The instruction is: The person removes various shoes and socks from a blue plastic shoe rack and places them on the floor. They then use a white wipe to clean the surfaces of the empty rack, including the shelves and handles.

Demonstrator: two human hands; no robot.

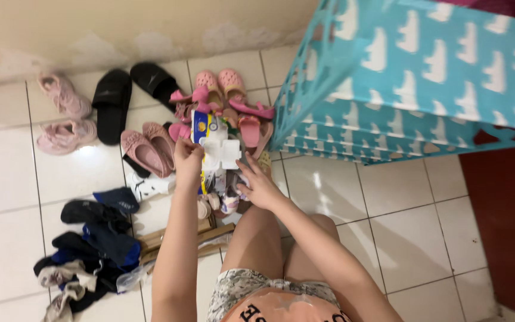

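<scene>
Left hand [187,156] pinching white-and-blue flat plastic packet [213,146] steady above pink rubber clogs [222,82], right hand [257,185] spread loose, grasping nothing, best bracing beneath.

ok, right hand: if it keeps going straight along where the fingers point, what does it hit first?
Probably the white flat package: the right hand points up-left at its lower edge, fingers apparently touching it. Behind it lie the pink sandals. Depth is unclear from above.

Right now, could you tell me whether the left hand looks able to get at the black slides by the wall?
Probably yes: the left hand grips a white package, but only flat pink shoes lie before the black slides.
</scene>
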